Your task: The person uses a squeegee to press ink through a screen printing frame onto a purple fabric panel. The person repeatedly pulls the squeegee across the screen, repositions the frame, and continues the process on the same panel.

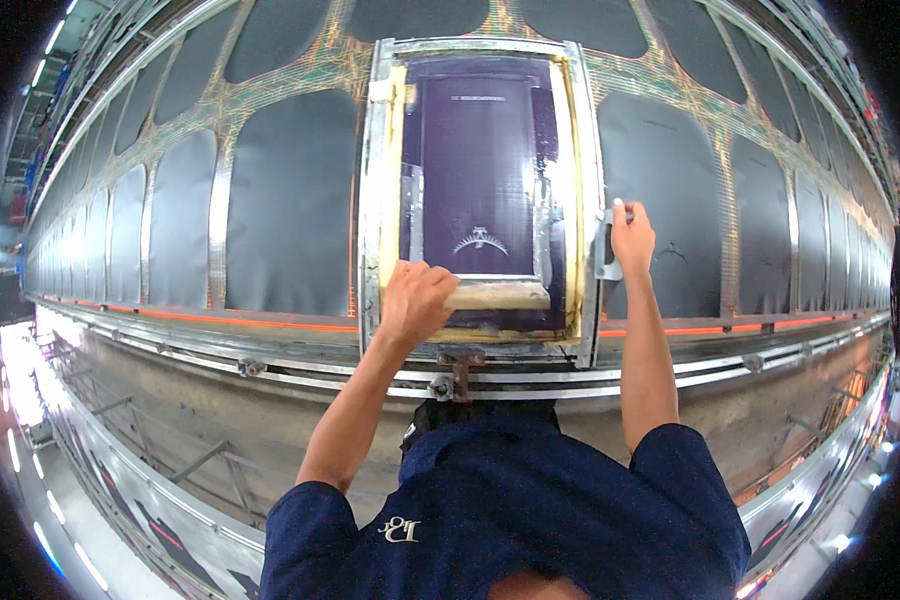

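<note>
A screen-printing frame (587,130) with a metal border lies flat over the long table in front of me. Inside it is a dark purple mesh (478,170) with a pale arc-shaped motif near its lower end. My left hand (420,300) is closed around the left end of a squeegee (505,296), a light bar lying crosswise at the mesh's near end. At the frame's right side, the fingers of my right hand (632,240) are wrapped on a grey metal handle (607,262). The squeegee's lower edge is hidden from view.
Dark, rounded fabric panels (290,200) lie in rows along the table on both sides of the frame. A metal rail (300,372) with small stops runs along the near edge. A rusty bracket (460,372) sits below the frame. Another long table (160,500) stands behind me.
</note>
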`<state>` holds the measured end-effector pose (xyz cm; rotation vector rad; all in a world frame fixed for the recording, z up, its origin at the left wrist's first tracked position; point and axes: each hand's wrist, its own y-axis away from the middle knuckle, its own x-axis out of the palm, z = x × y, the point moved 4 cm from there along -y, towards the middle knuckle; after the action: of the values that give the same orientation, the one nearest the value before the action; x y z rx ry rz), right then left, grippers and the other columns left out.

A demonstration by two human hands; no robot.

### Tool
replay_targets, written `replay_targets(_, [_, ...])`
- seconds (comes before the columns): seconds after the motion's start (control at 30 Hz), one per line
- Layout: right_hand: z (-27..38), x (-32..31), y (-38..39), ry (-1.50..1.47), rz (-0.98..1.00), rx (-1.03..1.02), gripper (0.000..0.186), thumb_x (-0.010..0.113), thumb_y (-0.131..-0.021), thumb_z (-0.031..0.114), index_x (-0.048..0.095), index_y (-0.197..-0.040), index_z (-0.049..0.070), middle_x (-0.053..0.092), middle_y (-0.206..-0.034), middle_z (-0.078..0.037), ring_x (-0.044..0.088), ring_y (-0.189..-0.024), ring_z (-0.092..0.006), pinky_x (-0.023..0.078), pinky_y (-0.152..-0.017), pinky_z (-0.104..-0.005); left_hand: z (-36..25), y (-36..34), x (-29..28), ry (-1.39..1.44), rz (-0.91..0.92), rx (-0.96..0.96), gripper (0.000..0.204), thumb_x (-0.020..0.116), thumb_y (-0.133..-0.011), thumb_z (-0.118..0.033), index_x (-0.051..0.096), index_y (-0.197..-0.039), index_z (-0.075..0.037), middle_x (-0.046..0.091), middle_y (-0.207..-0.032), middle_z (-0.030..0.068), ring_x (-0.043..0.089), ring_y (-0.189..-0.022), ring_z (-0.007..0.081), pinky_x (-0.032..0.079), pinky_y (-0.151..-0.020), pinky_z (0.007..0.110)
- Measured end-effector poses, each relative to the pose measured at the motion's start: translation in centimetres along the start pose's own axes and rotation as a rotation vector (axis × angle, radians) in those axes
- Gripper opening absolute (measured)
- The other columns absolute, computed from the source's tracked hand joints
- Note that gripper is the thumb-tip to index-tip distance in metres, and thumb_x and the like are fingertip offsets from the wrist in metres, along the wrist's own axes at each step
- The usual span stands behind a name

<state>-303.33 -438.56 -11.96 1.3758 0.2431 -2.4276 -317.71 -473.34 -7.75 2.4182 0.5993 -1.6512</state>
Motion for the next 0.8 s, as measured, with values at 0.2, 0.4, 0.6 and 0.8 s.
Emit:
replay_targets(0.2, [0.5, 0.0, 0.7, -0.222, 0.023, -0.117, 0.034, 0.064, -0.100, 0.033, 0.071, -0.100, 0.000, 0.071, -0.087, -0.011, 0.063, -0.080, -0.0197, 0.050, -0.075, -0.0371, 0.4, 1.5, -0.2, 0.033, -0.042, -0.031, 0.033, 0.074, -0.065, -0.007, 0.070, -0.097, -0.014, 0.068, -0.095, -0.0004, 0.061, -0.086, 0.0233, 0.043, -0.081, 0.042])
replay_targets(0.4, [6.6, -3.5, 3.1, -0.239, 0.081, -0.050, 0.032, 0.062, -0.100, 0.031, 0.071, -0.100, 0.000, 0.071, -0.084, -0.012, 0.063, -0.077, -0.0197, 0.050, -0.074, -0.0378, 3.0, 3.7, -4.3, 0.069, -0.134, 0.020, 0.028, 0.073, -0.069, -0.010, 0.069, -0.096, -0.015, 0.066, -0.087, -0.0004, 0.061, -0.079, 0.0237, 0.045, -0.077, 0.040])
replay_targets(0.6, [15.8, 10.3, 11.7, -0.546, 0.091, -0.074, 0.027, 0.069, -0.095, 0.028, 0.072, -0.101, 0.002, 0.072, -0.086, -0.011, 0.065, -0.079, -0.0189, 0.053, -0.075, -0.0358, 16.0, 10.5, -10.1, -0.005, -0.140, 0.014, 0.025, 0.073, -0.068, -0.004, 0.072, -0.091, -0.013, 0.074, -0.097, 0.0008, 0.066, -0.080, 0.0230, 0.047, -0.079, 0.040])
replay_targets(0.8, [24.9, 17.3, 18.5, -0.567, 0.102, -0.038, 0.029, 0.067, -0.093, 0.031, 0.071, -0.094, 0.002, 0.071, -0.079, -0.016, 0.066, -0.069, -0.0284, 0.052, -0.069, -0.0390, 21.3, 20.1, -16.4, -0.078, -0.147, -0.018, 0.043, 0.086, -0.059, -0.003, 0.074, -0.099, -0.012, 0.076, -0.100, 0.0005, 0.067, -0.085, 0.0219, 0.046, -0.081, 0.039])
